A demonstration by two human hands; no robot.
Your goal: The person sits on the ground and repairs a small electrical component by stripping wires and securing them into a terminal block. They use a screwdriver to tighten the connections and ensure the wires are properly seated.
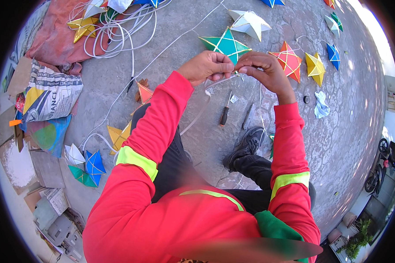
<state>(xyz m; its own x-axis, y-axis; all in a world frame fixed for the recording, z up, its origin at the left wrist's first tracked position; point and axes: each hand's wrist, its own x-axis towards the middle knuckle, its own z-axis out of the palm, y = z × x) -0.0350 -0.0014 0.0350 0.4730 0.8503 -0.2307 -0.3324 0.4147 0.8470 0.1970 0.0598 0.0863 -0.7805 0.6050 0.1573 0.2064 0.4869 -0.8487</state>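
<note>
My left hand (210, 66) is closed, its thumb and fingers pinched around a white electric cable (199, 115) that hangs from it toward my knee. Close beside it, my right hand (267, 72) pinches with thumb and fingertips; what lies between them is too small to make out. The fingertips of both hands nearly meet just in front of a green star lantern (226, 45) with gold trim. On the ground below them lie a screwdriver (224, 115) with a dark handle and a small clear packet (234, 99).
A white star lantern (250, 24), a red one (289, 61) and a yellow one (315, 68) lie beyond my hands. Coiled white cable (123, 33) sits far left near a printed sack (52, 94). Right of my shoe (245, 147) are black tape (306, 99) and a pale cloth (321, 105).
</note>
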